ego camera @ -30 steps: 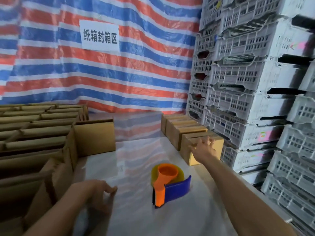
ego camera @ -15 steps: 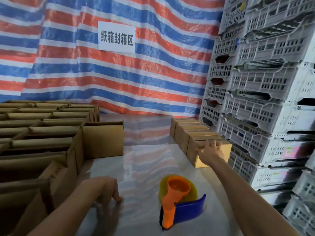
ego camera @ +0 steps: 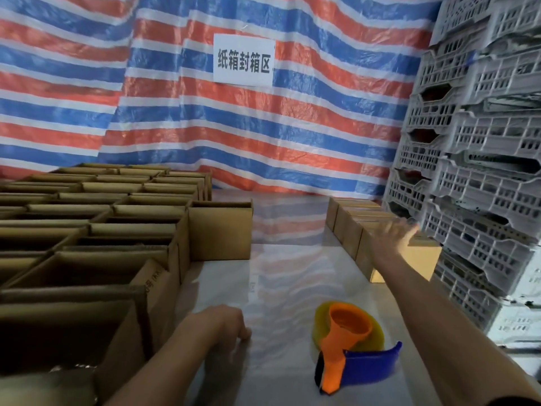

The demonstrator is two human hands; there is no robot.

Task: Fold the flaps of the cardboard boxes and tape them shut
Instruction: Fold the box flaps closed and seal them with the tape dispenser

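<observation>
Right hand [ego camera: 393,235] (blurred) spreads its fingers, holding nothing, over a closed box [ego camera: 415,263]; left hand [ego camera: 222,320] rests loosely curled, empty, on the table [ego camera: 281,288] near the tape dispenser [ego camera: 345,347].

tarp [ego camera: 292,136]: broad stripes of orange-red, blue and white
sign [ego camera: 244,60]: white sheet, black characters
open boxes [ego camera: 117,230]: brown cardboard, darker inside
closed boxes [ego camera: 351,227]: lighter tan, the nearest yellowish on its lit face
tape dispenser [ego camera: 339,356]: orange handle and hub, blue guard
tape roll [ego camera: 377,335]: translucent yellow
crates [ego camera: 483,186]: pale grey, a grid of small slots
table cover [ego camera: 278,288]: glossy white, faint red and blue stripes mirrored in it
</observation>
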